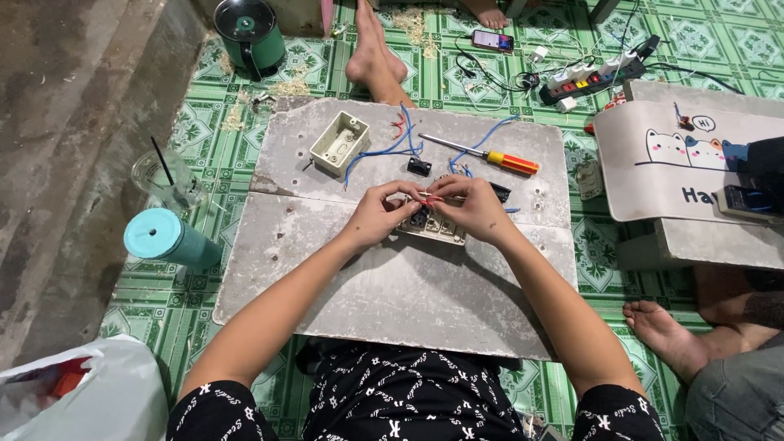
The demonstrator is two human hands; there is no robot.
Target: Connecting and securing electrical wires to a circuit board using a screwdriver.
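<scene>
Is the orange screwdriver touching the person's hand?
Apart. The head view shows bare grey board between the screwdriver and the right hand.

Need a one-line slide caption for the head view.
Left hand and right hand pinch a red wire over a switch plate on a grey board.

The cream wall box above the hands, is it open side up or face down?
Open side up: the cream wall box shows its hollow inside, lying on the grey board.
</scene>
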